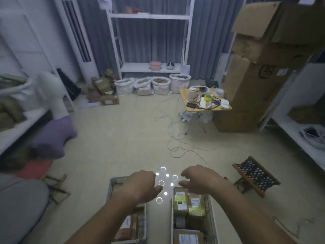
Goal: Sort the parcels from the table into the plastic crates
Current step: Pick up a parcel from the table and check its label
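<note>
Both hands hung empty over two crates on the floor. The left hand (140, 185) and right hand (198, 180) had loosely curled fingers (holding nothing). Parcels (188, 205) filled the right crate (211, 217).

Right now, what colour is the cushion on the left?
Purple cushion, seen in the head view.

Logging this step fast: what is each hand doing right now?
Left hand: open, fingers loosely curled, holding nothing, above the left crate.
Right hand: open, fingers loosely curled, holding nothing, above the parcels in the right crate.
</note>
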